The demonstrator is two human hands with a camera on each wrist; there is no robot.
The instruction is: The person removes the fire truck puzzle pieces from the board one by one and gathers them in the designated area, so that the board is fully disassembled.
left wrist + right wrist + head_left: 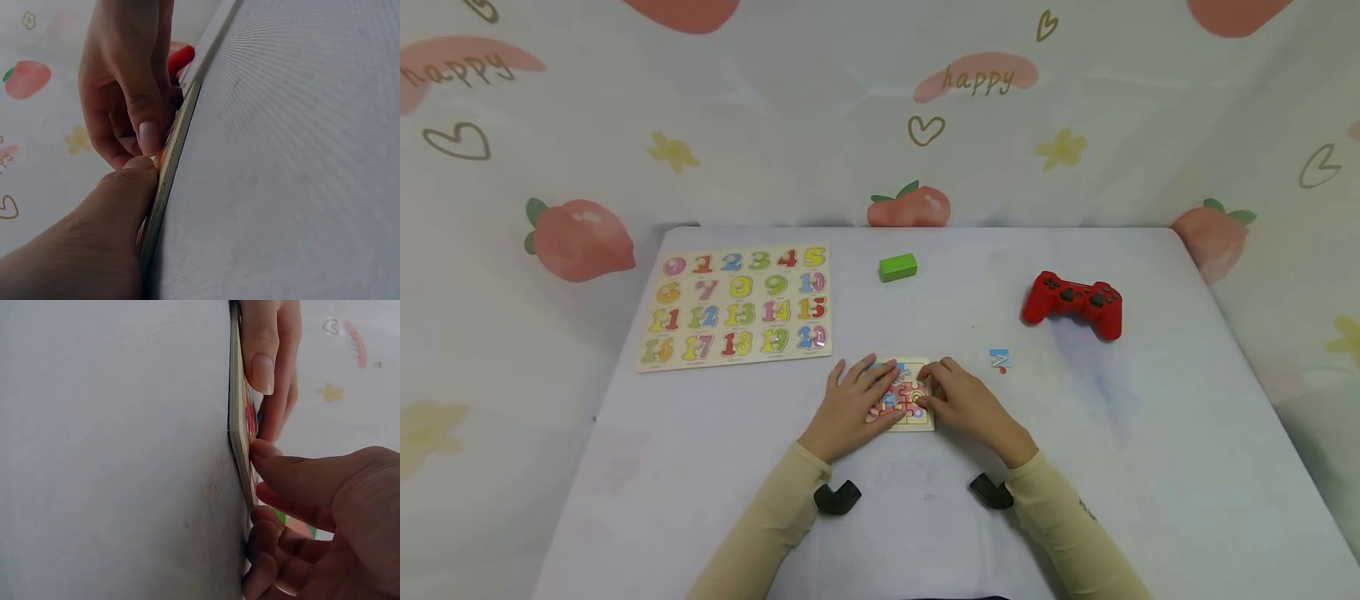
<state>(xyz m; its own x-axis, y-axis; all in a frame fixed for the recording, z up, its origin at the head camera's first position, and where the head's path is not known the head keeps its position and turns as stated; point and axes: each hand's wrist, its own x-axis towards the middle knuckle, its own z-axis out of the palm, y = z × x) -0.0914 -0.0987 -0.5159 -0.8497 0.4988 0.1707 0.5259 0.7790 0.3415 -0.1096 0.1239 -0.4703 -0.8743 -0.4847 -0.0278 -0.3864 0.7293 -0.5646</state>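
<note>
A small jigsaw puzzle (912, 423) in a pale wooden tray lies flat, partly hidden under both hands. My left hand (852, 411) rests on its left side with fingers spread and fairly straight; the left thumb (119, 194) lies along the near edge. At the right side, my right hand (966, 404) has its fingers bent, with thumb and index fingertips on the puzzle's right edge. The right thumb (300, 475) touches the top face there, while other fingertips curl beside the tray's corner. A loose blue and white puzzle piece (1000, 359) lies to the right.
A wooden number board (733, 331) lies at the back left. Behind the puzzle sits a green block (898, 267), and a red game controller (1072, 304) is at the back right. Black wrist-worn pieces (837, 498) show beside the sleeves. A printed cloth hangs behind the table.
</note>
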